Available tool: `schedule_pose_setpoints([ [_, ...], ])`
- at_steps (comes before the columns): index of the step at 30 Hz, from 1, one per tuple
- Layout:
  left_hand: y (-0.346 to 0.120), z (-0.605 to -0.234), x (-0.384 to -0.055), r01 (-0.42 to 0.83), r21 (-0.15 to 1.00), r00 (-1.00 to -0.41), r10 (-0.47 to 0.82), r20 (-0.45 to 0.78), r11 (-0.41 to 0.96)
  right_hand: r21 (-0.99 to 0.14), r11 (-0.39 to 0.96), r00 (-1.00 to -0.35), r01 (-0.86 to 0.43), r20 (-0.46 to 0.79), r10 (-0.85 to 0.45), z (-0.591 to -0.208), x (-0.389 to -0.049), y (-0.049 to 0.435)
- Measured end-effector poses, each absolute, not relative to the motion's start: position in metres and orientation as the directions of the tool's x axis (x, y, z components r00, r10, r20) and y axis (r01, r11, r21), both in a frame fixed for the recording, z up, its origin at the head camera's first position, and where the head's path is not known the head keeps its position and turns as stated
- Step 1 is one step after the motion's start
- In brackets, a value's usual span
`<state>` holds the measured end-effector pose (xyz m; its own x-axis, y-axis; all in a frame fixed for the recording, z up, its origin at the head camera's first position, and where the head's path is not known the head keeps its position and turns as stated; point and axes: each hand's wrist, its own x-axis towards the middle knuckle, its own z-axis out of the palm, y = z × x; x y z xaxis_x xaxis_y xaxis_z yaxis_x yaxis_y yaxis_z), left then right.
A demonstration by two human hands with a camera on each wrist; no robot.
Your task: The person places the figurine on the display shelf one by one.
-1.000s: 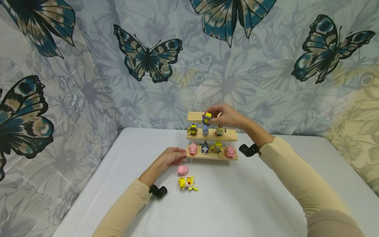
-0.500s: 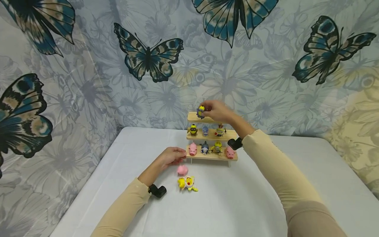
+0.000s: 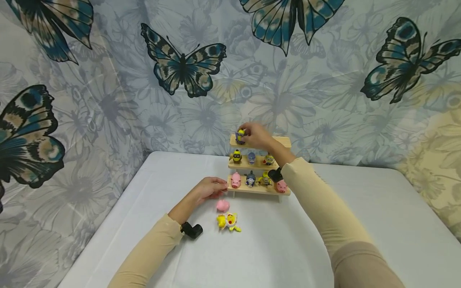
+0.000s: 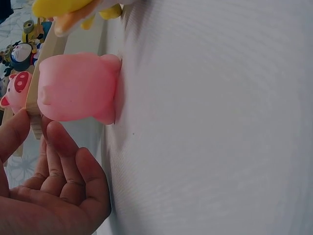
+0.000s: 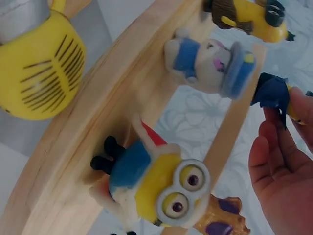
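Observation:
A three-tier wooden display stand (image 3: pixel 257 191) carries small toy figures. My right hand (image 3: pixel 257 136) pinches a yellow minion figure (image 3: pixel 239 137) with a dark blue cape at the left end of the top shelf; in the right wrist view the fingers hide part of this caped minion (image 5: pixel 275 93). My left hand (image 3: pixel 210 188) pinches the left end of the bottom shelf between thumb and fingertips, beside a pink pig figure (image 3: pixel 235 180). On the table just in front of that hand stands another pink pig (image 4: pixel 78 88), its back to the left wrist camera.
A yellow and white figure (image 3: pixel 228 221) lies on the white table in front of the stand. On the middle shelf are a bee-like minion (image 3: pixel 236 156), a blue-capped figure (image 3: pixel 251 158) and a crowned minion (image 5: pixel 161 186). Behind is a butterfly-print cloth (image 3: pixel 209 112).
My right hand has carried the caped minion leftward along the top shelf to its left end. The left hand keeps its hold on the bottom shelf.

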<state>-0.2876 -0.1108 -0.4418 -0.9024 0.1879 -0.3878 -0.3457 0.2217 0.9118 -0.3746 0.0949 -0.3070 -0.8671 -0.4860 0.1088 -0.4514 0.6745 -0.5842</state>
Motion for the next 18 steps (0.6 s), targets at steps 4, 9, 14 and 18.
schedule_pose_setpoints([
  [4,-0.1102,-0.4432,-0.2882,-0.344,0.913,-0.903,0.191,-0.386,0.22,-0.582,0.674,-0.868,-0.454,0.118,-0.483,-0.3094,-0.3768,0.0923],
  [9,-0.1104,-0.4436,-0.2881,-0.337,0.917,-0.905,0.195,-0.378,0.212,-0.61,0.69,-0.9,-0.389,0.091,-0.427,-0.3084,-0.3784,0.0879],
  [14,-0.1105,-0.4442,-0.2875,-0.344,0.916,-0.903,0.194,-0.383,0.204,-0.614,0.714,-0.927,-0.337,0.081,-0.367,-0.3101,-0.3787,0.0849],
  [18,-0.1108,-0.4442,-0.2867,-0.344,0.917,-0.902,0.199,-0.383,0.204,-0.607,0.71,-0.919,-0.356,0.089,-0.384,-0.3111,-0.3796,0.0858],
])
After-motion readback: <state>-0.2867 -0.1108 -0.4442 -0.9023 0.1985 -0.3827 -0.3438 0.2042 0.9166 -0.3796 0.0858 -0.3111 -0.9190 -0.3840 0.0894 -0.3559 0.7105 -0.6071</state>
